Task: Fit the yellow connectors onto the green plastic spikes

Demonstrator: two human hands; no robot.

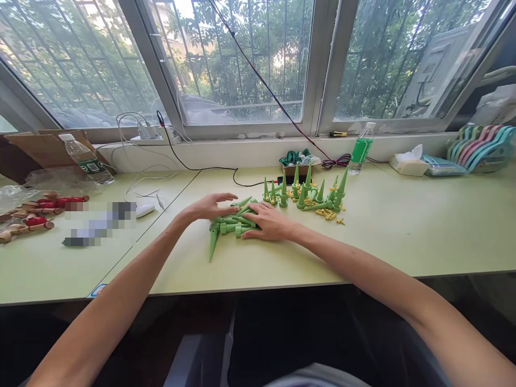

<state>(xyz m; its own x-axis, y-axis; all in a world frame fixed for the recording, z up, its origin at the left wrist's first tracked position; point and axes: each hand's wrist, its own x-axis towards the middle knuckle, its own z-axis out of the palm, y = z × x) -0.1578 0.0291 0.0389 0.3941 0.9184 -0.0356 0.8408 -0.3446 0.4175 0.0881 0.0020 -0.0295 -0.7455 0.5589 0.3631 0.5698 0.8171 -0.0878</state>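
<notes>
A heap of green plastic spikes with ridged collars lies on the pale table, one spike pointing toward the near edge. My left hand reaches over the heap's left and far side, fingers apart. On the right side of the heap rests my right hand, fingers spread against the spikes. Neither hand visibly grips a piece, though some fingertips are partly hidden among the spikes. Beyond my right hand, several green spikes stand upright, with small yellow plastic pieces scattered around them.
Behind the spikes are a small box of green cloth, a dark phone on a cable and a green-labelled bottle. Tissues and coloured hangers stand right. Leftward lie a white mouse, another bottle and red-and-wooden toys.
</notes>
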